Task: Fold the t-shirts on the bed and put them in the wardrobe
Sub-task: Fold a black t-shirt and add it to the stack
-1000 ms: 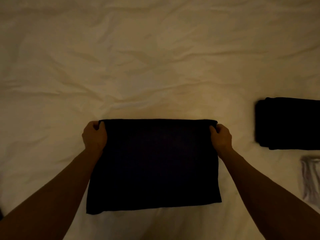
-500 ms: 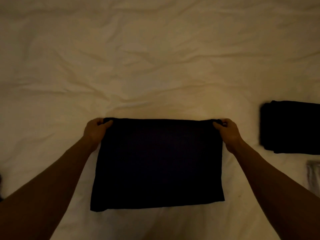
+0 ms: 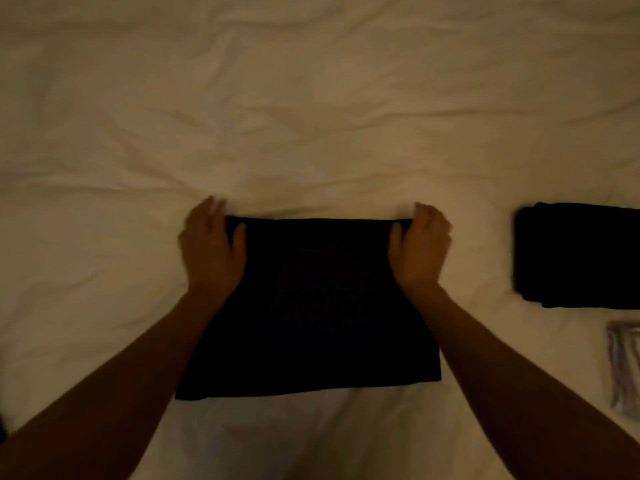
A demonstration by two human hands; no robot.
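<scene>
Reaching up from the lower corners of the frame: 2 bare forearms, converging toward the centre.

Spread flat at lower centre on the sheet (image 3: 311, 116): a dark t-shirt (image 3: 311, 306), folded into a rough rectangle, near edge at the bottom, far edge running level between the 2 hands.

At the far left corner of the t-shirt: left hand (image 3: 211, 244), palm down, back of hand to the camera, fingers pointing toward the top of the frame and lying past the cloth's edge onto the sheet, thumb resting on top of the dark fabric. Fingers fairly straight, somewhat blurred; released rather than clenched, laid on the corner and not pinching it.

At the far right corner: right hand (image 3: 420, 245), mirrored, palm down, thumb on the cloth, fingers bent slightly over the far edge. Whether those fingers merely press or hook round the corner cannot be told through the blur.

Right of centre, well apart from the t-shirt: a dark folded stack (image 3: 581, 254), cut off by the frame edge. Just below it at the right edge: a pale grey cloth (image 3: 625, 365), blurred.

Beyond the hands, filling the upper half: creased cream sheet only.
</scene>
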